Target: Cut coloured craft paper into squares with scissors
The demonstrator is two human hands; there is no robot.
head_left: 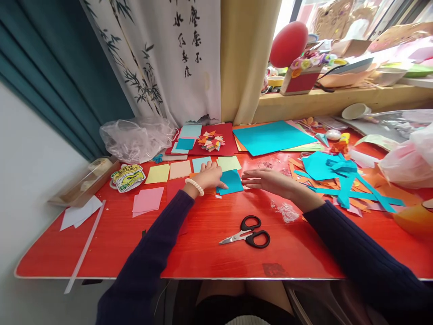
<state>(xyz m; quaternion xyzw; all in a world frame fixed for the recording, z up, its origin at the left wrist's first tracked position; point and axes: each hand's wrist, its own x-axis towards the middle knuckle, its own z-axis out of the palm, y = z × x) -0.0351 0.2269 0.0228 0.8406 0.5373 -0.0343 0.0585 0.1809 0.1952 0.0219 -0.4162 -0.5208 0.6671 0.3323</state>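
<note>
My left hand (210, 176), with a beaded bracelet at the wrist, rests its spread fingers on small paper squares; its fingertips touch a blue square (232, 183). My right hand (267, 180) is held just right of that square, fingers stretched toward it and nothing in them. Behind the blue square lies a pale green square (229, 162). Left of my left hand are a peach square (180, 169), a yellow square (158, 174) and pink squares (148, 201). Black-handled scissors (248, 232) lie partly open on the red table (203, 257), in front of both hands.
Large blue sheets (275, 136) and a folded paper ornament (211, 141) lie at the back. Blue and orange scraps (348, 180) cover the right side. A plastic bag (137, 137), cardboard tray (86, 183) and clear strip (86, 246) are at the left.
</note>
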